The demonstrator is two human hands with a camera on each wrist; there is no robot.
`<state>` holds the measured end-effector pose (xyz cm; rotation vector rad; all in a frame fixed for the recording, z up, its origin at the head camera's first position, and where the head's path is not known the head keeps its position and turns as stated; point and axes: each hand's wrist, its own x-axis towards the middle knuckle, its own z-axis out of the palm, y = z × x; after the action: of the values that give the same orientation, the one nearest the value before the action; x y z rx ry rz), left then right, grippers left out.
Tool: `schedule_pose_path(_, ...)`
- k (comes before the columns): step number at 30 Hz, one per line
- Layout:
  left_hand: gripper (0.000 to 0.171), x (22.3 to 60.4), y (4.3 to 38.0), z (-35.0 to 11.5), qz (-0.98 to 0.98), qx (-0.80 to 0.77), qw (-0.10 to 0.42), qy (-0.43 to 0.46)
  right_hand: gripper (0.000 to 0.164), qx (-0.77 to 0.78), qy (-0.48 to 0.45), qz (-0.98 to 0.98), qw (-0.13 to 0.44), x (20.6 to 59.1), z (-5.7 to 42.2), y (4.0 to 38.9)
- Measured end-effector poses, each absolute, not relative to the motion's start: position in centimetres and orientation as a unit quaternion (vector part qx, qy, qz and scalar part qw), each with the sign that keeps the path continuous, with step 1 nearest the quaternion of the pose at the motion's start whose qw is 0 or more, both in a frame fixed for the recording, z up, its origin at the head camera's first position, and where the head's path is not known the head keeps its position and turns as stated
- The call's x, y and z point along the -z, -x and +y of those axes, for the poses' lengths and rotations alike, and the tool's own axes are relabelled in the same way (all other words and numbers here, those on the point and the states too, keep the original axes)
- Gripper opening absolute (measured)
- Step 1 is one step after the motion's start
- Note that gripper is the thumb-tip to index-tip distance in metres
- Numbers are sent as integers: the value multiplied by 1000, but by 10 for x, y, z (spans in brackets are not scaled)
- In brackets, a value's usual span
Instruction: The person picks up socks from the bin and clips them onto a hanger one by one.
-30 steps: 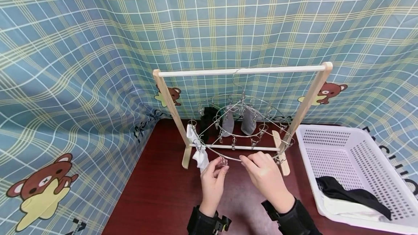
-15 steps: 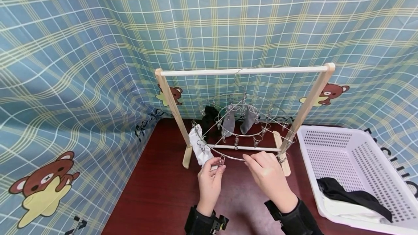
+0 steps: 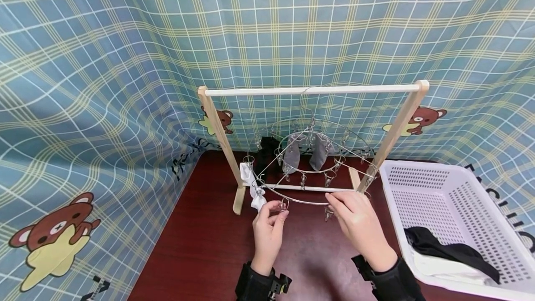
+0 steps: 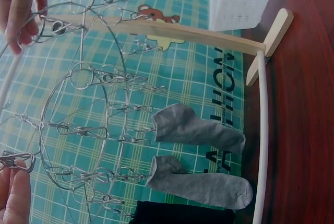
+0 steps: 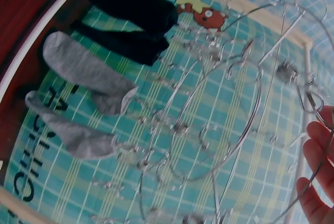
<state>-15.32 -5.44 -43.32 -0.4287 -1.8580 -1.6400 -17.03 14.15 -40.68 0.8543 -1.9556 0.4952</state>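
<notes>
A round wire sock hanger with metal clips hangs from the rack's top bar. At its front, my left hand pinches a small metal clip between thumb and fingers. My right hand grips the outer ring with fingertips further right, where a clip dangles just below. White socks hang at the ring's left, close by my left hand. Two grey socks hang from clips at the back, and dark socks hang beside them.
The wooden rack with its white top bar stands on a dark red table. At the right, a white plastic basket holds a black sock and white cloth. Plaid fabric surrounds the table.
My right hand has slid rightward along the ring, and a clip now shows beneath it. The white socks have swung and turned. My left hand keeps its pinch on the clip.
</notes>
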Motion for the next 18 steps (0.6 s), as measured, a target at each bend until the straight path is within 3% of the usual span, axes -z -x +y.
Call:
schedule_pose_path(9,20,436,155,-54,-704,607,328,169,32,-203,-316,-772,513,410,177,169)
schedule_pose_path(18,19,436,154,-55,-703,609,326,169,40,-179,-240,-821,485,431,233,161)
